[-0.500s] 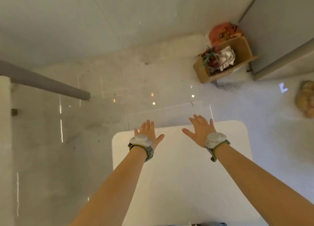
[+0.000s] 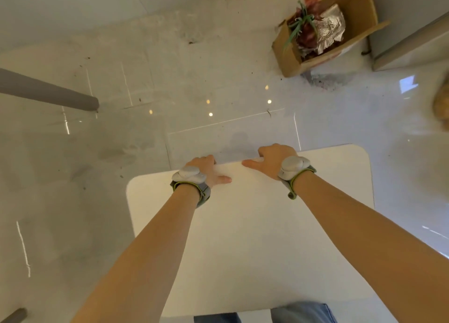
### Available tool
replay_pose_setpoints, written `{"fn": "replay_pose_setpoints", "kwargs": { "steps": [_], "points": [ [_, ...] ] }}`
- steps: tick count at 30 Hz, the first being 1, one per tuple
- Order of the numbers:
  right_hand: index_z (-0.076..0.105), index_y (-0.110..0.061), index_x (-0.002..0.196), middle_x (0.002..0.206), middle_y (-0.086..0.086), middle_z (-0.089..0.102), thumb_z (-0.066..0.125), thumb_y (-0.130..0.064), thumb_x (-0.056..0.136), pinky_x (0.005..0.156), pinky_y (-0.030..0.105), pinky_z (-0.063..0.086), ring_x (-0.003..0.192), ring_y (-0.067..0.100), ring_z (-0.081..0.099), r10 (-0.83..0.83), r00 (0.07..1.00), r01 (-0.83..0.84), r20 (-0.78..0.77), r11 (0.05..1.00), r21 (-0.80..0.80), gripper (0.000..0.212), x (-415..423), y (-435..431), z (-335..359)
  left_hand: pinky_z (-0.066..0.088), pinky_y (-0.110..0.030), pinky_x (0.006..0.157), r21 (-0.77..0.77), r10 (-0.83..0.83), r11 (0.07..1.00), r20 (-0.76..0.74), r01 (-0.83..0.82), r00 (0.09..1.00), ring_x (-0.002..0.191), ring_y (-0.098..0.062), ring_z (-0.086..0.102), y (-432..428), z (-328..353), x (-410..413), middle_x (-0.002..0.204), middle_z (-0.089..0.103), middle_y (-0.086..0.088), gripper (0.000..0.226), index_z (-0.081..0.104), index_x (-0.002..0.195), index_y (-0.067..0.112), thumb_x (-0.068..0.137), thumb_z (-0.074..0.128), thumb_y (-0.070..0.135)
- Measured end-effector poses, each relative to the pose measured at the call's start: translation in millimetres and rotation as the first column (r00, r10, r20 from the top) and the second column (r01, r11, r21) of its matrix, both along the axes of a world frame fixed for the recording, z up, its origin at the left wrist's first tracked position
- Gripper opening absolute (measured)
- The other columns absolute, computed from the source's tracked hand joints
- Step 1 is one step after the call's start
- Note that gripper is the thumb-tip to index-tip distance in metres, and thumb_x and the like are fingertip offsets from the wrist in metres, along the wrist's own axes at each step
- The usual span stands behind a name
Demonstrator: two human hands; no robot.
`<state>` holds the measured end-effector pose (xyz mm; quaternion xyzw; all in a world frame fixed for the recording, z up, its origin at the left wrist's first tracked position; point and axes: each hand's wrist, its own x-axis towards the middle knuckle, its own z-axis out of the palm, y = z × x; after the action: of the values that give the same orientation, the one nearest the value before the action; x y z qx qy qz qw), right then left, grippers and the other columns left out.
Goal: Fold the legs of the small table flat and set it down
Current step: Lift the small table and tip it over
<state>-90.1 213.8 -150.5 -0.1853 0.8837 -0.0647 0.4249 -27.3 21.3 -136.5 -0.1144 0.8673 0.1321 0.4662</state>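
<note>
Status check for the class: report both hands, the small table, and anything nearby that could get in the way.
Left hand and right hand both curled over the small table far edge. Legs hidden underneath. Cardboard box ahead on floor, apart from table.

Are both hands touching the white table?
Touching. The head view shows the left hand and right hand with fingers curled over the far edge of the white table, thumbs lying flat on top.

No text, label, brand, number or sign can be read on anything here; every visible surface is unmarked.
</note>
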Motion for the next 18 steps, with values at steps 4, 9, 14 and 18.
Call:
{"fn": "replay_pose_setpoints", "kwargs": {
  "steps": [4,9,14,18],
  "points": [
    [0.044,-0.021,0.064,0.054,-0.005,0.043,0.032,-0.076,0.077,0.046,0.025,0.028,0.058,0.019,0.050,0.025,0.987,-0.027,-0.156,1.000,-0.011,0.058,9.0,9.7,32.5,0.039,-0.027,0.068,0.095,-0.013,0.995,-0.093,0.021,0.996,0.087,-0.020,0.059,2.4,19.8,10.2,0.090,0.055,0.005,0.055,0.058,0.106,0.015,0.077,0.065,0.061],
    [0.029,-0.025,0.054,0.049,-0.006,0.038,0.035,-0.077,0.076,0.045,0.024,0.026,0.055,0.020,0.048,0.069,0.967,-0.086,-0.244,0.995,-0.059,0.056,54.3,-11.8,91.0,0.036,-0.027,0.065,0.127,-0.120,0.982,-0.157,0.140,0.980,0.088,-0.022,0.061,-15.8,71.1,62.6,0.092,0.061,-0.002,0.049,0.061,0.100,0.015,0.084,0.055,0.061],
    [0.045,-0.019,0.061,0.048,-0.004,0.045,0.037,-0.079,0.070,0.042,0.020,0.024,0.046,0.020,0.047,0.039,0.874,-0.104,-0.484,0.988,-0.110,0.061,161.1,-12.1,148.1,0.039,-0.030,0.068,0.147,-0.210,0.948,-0.375,0.282,0.903,0.091,-0.024,0.061,-26.6,133.2,160.1,0.099,0.062,-0.007,0.043,0.062,0.100,0.011,0.092,0.051,0.051],
    [0.035,-0.023,0.051,0.041,-0.009,0.035,0.018,-0.084,0.070,0.039,0.012,0.014,0.034,0.011,0.030,-0.018,0.822,-0.107,-0.570,0.977,-0.185,0.066,227.6,-10.1,177.5,0.044,-0.031,0.066,0.253,-0.070,0.950,-0.400,0.184,0.914,0.084,-0.026,0.066,-23.6,167.7,229.2,0.090,0.071,-0.010,0.035,0.066,0.100,0.009,0.094,0.054,0.042]
  ]
}}
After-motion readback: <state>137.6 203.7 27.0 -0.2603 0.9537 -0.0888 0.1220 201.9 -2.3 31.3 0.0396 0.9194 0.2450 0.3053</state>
